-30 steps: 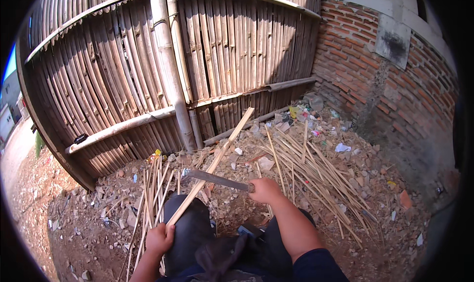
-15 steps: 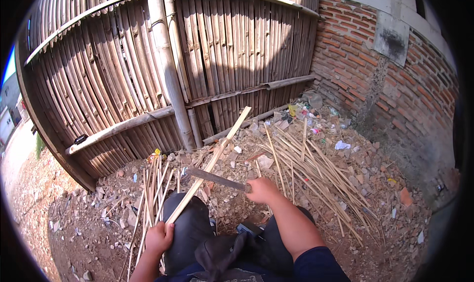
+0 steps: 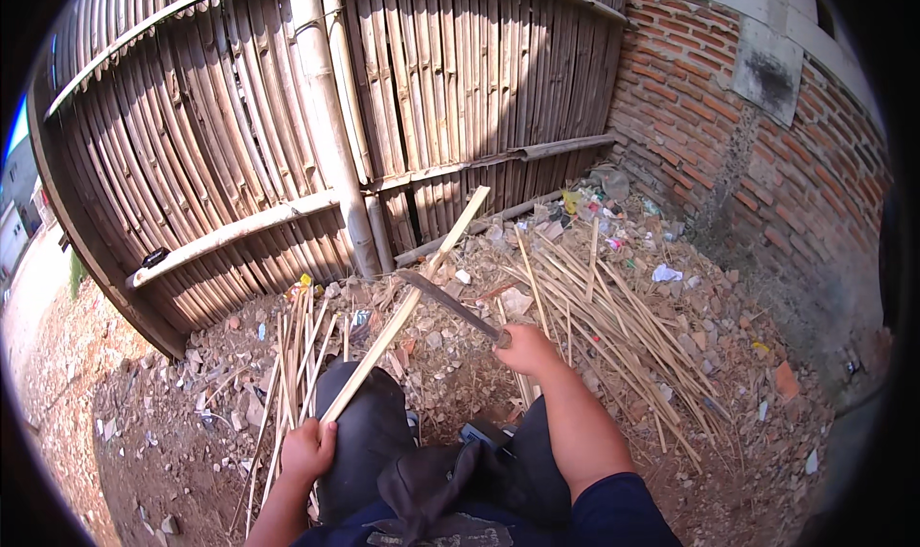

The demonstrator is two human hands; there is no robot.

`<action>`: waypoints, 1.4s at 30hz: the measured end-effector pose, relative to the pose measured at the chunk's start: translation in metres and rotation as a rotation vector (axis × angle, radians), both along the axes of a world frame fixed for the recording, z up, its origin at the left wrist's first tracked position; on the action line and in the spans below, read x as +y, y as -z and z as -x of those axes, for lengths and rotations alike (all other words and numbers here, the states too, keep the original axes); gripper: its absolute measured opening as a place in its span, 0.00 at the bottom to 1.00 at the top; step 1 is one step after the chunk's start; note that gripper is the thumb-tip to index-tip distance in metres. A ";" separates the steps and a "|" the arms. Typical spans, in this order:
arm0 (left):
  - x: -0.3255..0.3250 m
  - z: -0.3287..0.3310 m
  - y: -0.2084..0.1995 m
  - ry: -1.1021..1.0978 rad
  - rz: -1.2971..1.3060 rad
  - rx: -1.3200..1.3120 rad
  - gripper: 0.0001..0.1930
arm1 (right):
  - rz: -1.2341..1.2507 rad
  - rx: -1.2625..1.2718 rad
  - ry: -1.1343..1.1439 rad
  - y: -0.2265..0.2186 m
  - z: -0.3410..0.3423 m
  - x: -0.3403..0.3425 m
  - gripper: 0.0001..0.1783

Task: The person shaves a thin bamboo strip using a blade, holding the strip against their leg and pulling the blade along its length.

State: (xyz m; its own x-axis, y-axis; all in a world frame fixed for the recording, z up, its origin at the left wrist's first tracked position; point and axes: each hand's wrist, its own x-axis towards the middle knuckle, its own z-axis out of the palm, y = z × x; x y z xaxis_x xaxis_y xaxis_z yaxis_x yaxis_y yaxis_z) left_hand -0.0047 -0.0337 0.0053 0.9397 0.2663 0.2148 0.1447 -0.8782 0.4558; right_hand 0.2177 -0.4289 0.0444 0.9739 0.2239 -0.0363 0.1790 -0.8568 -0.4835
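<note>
My left hand (image 3: 308, 448) is closed round the near end of a long, pale bamboo strip (image 3: 393, 326). The strip slants up and away to the right, above my left knee, its far end near the fence foot. In my right hand (image 3: 527, 350) is the handle of a machete (image 3: 450, 303) with a dark, worn blade. That blade points up and left, and its tip end crosses the strip around the middle; whether it bites into the bamboo I cannot tell. Beside my left leg lies a bundle of thin bamboo strips (image 3: 288, 375).
A larger pile of bamboo strips (image 3: 632, 331) spreads over the rubble at the right. Ahead stands a bamboo fence (image 3: 460, 87) with a thick upright pole (image 3: 331, 116). A brick wall (image 3: 690, 106) closes the right side. Stones and litter cover the ground (image 3: 182, 480).
The machete has slid farther along the strip, away from me, and its tip now angles more upward. My right hand has shifted slightly right and up. My left hand keeps its grip.
</note>
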 end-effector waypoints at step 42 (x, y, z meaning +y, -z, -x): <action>0.001 -0.002 0.000 0.017 0.013 0.004 0.25 | -0.023 -0.001 -0.275 0.020 -0.001 0.017 0.24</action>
